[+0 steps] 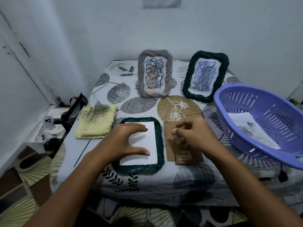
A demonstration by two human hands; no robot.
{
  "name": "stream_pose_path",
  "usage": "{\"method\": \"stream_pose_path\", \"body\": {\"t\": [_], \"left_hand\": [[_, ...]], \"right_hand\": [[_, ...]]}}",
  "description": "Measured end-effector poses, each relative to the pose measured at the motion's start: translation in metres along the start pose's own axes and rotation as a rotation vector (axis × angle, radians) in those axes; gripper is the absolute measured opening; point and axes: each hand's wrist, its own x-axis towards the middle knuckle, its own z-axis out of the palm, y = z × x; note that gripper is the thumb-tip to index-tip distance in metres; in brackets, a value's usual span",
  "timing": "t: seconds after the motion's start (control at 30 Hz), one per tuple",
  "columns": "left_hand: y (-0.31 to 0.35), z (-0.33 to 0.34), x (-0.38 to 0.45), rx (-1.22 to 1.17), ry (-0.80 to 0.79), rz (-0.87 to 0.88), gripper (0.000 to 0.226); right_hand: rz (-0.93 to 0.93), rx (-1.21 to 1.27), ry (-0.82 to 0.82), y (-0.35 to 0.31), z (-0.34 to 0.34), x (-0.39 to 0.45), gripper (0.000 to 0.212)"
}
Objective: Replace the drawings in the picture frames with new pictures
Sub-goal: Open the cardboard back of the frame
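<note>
A: What sits nearest, low in the picture?
B: Two hands over a desk [82, 148] under a leaf-print cloth. The left hand [122, 141] is spread wide, fingers and thumb arched over a white sheet [151, 145] lying in a dark green frame [159, 145] that lies flat, centre of the picture. It grips nothing.
A: And the right hand [192, 136]?
B: Just right of that frame, its fingers are curled, pinching at a brown backing board [170, 153] that lies flat beside the frame.
A: How many frames in all?
B: Three. Farther back, upper centre, a grey frame [155, 73] and a second dark green frame [205, 77] stand upright, each holding one blue scribbled drawing.
A: Anything else?
B: One yellow cloth [96, 121] at middle left, and one purple basket [262, 118] at the right edge, tilted, with printed paper sheets [246, 126] inside; their number I cannot tell.
</note>
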Motion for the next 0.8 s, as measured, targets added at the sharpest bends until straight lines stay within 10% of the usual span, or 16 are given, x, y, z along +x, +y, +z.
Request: {"method": "stream_pose_path", "body": {"t": [0.8], "left_hand": [[-0.023,0.003,-0.022,0.128,-0.132,-0.043,0.081]], "right_hand": [[0.089,0.254,-0.091,-0.010,0.040,0.011,0.019]]}}
